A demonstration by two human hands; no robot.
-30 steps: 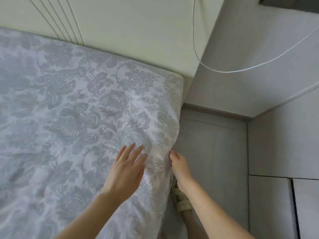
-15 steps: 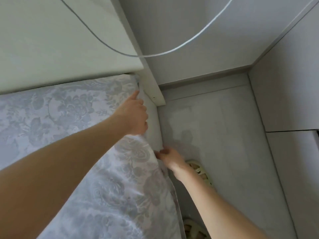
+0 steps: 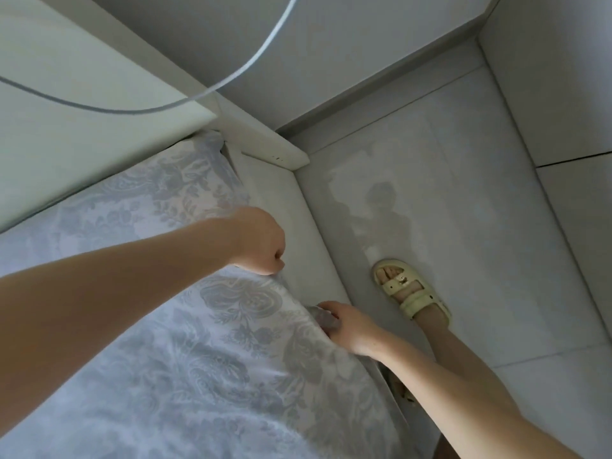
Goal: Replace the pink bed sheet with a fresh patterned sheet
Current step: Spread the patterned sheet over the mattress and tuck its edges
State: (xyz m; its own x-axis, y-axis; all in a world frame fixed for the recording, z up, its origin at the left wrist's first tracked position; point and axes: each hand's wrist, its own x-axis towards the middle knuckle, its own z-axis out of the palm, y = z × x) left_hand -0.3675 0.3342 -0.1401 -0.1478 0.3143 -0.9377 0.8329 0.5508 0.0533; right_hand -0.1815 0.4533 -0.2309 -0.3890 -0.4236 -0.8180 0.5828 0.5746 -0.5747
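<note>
We see an open strip of bed frame [image 3: 308, 246] beside the sheet [image 3: 185, 342] edge. The headboard [image 3: 82, 104] blocks the far end, a cable [image 3: 132, 111] hangs across it, and our sandal [image 3: 410, 293] seems to narrow the floor [image 3: 480, 226].

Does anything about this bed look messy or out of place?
Yes. The patterned sheet is not tucked along the bed's side: its edge is bunched in the right hand, and a bare white strip of bed shows beside it. A cable also hangs loose in front of the headboard.
</note>
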